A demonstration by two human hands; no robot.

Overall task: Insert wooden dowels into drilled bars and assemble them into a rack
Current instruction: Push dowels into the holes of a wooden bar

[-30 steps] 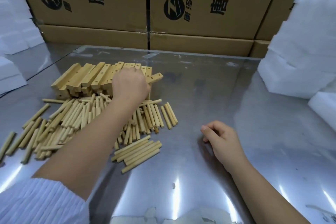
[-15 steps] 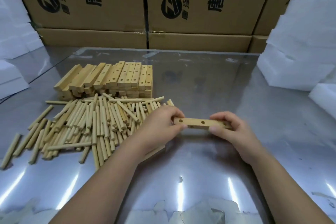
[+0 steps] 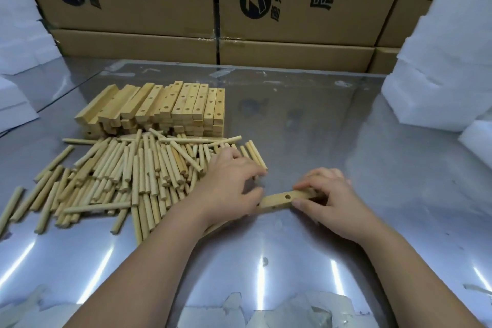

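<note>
Bar and hands: your right hand [image 3: 332, 200] grasps the pale wooden drilled bar [image 3: 282, 201] at its right end, thumb on the near face and curled fingers over the top and far edge. Your left hand [image 3: 229, 186] covers the bar's left end.
Left hand: its fingers are spread and bent over the right fringe of the heap of loose round wooden dowels [image 3: 133, 173]. You cannot tell whether it grasps a dowel or the bar.
Bar position: just off the near right corner of the dowel heap, low over the glossy grey table [image 3: 346, 141].
Bar axis: the long axis runs left to right across you, the right end angled slightly away from you. The drilled face looks up, with one round hole plain between your hands.
Stack: the block of stacked drilled wooden bars [image 3: 165, 109] stands directly behind the dowel heap and touches it, long axes running away from you.
In the way: the dowels at the heap's right edge lie under your left fingers, close to the bar's left end.
Surroundings: brown printed cardboard boxes [image 3: 292, 8] rise well beyond the dowel heap. White foam blocks [image 3: 439, 61] stand well to its right, and more white foam [image 3: 18, 29] stands beyond its left side.
</note>
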